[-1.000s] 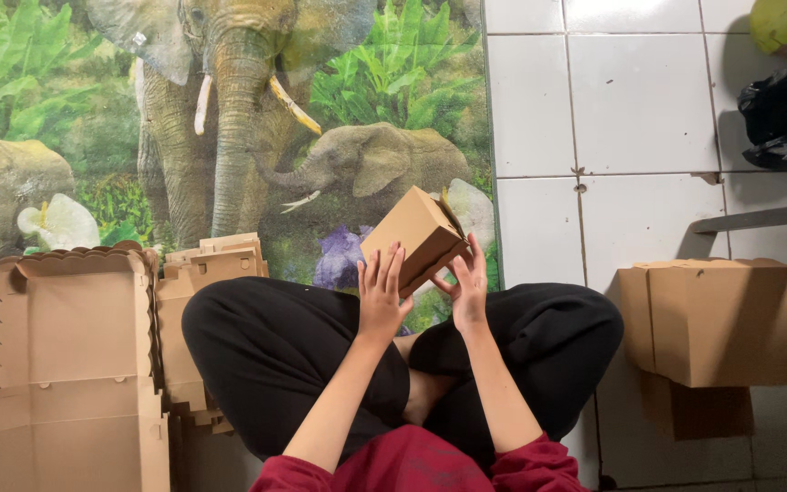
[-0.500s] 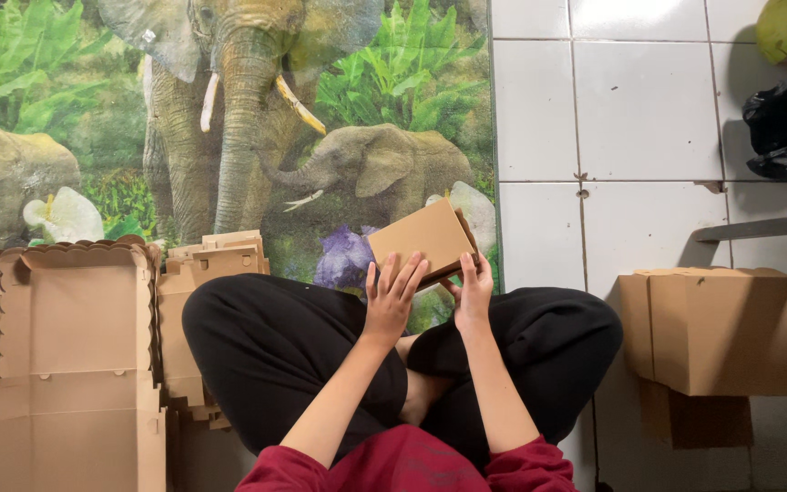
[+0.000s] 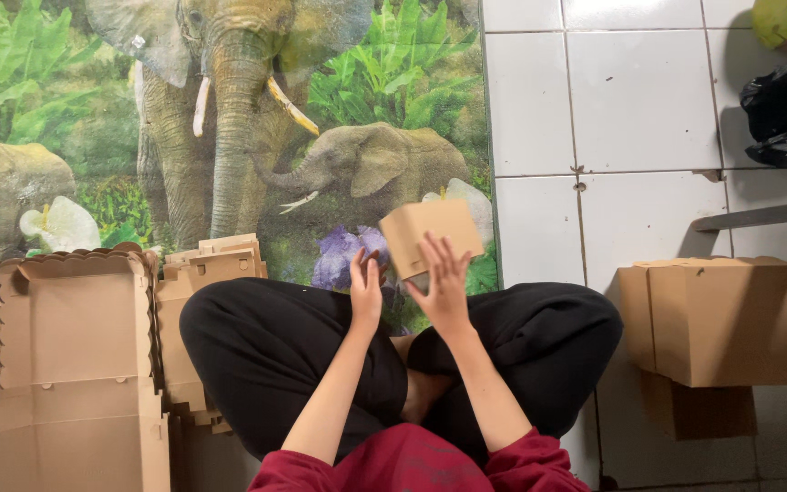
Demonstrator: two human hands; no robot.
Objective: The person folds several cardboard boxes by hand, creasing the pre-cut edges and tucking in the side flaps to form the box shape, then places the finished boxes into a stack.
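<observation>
Cardboard box sits above both hands: right hand spread flat against it, left hand gripping its lower-left edge.

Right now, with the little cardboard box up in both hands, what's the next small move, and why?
Probably press the box square between both palms: the left hand touches only its lower left corner, while the right hand spreads across its front, so the grip looks uneven.

Lighting is even and moderately bright, from overhead. The white floor tiles carry soft glare. The folded box casts a soft shadow onto the tiles below it. The picture is sharp across the elephant mat; the fingers show slight motion blur. Edge distortion is minimal.
</observation>
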